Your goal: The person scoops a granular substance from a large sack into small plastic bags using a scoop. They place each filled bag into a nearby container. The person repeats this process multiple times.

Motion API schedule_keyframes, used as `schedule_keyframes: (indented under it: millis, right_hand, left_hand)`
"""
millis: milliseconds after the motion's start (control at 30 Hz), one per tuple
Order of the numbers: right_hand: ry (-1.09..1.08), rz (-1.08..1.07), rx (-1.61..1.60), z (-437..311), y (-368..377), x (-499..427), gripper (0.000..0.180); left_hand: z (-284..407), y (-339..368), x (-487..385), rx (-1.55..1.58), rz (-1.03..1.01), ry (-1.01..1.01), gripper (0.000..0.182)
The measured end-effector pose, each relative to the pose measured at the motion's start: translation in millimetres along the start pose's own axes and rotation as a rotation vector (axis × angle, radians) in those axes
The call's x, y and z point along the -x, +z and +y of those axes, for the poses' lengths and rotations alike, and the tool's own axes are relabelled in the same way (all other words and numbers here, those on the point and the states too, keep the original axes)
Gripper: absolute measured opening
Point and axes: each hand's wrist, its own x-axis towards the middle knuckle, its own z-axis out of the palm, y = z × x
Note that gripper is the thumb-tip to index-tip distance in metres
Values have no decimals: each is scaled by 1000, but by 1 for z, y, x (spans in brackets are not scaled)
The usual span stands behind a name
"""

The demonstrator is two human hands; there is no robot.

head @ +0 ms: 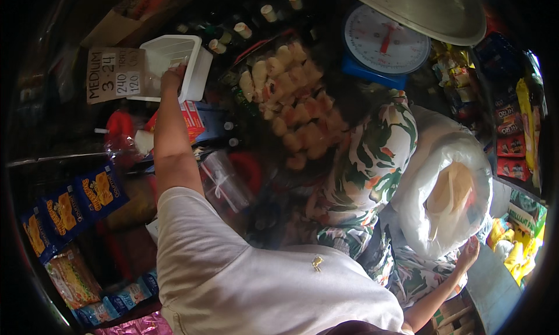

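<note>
My left arm reaches to a white plastic bin (197, 73) at the upper left. My left hand (174, 75) is at its opening, and its fingertips are too dark and blurred to show a grip. On the right, my right hand (468, 253) is curled beside a large white plastic sack (415, 230). Whether it holds anything small is unclear. The sack's mouth is folded open around pale brown contents (452, 188). Patterned cloth of trousers (371, 156) lies against the sack's left side. A cardboard sign (114, 75) with handwriting hangs at the bin's left edge.
Bread rolls in clear plastic (301, 103) fill the middle. Beyond them stand several capped bottles (243, 30). A dial scale (386, 40) with a metal pan (428, 7) stands upper right. Snack packs (78, 204) hang left; more packets (508, 130) line the right.
</note>
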Motion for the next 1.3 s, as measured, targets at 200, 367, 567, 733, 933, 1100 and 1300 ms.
schedule_keyframes:
  millis: [200,367,567,733,933,1100,1300]
  right_hand:
    - [18,39,-78,2,1,2,25]
    - [-52,81,-44,2,2,2,24]
    - [-77,93,25,3,3,2,24]
    - [-139,132,-70,1,5,2,26]
    - [-46,104,-87,0,3,4,25]
    - [-118,107,-454,-71,-2,10,30]
    - [-437,-257,-1042,-273,13,38,53]
  left_hand:
    - [-32,-3,-23,-18,-7,150,45]
    - [-44,-28,-20,-168,87,284,39]
    - [-17,-52,3,141,32,149,40]
    - [-12,-68,13,-117,142,117,38]
    - [-12,-78,14,-2,335,108,35]
    - [72,-119,80,938,110,330,30]
    - [244,-119,295,1621,-1139,615,30]
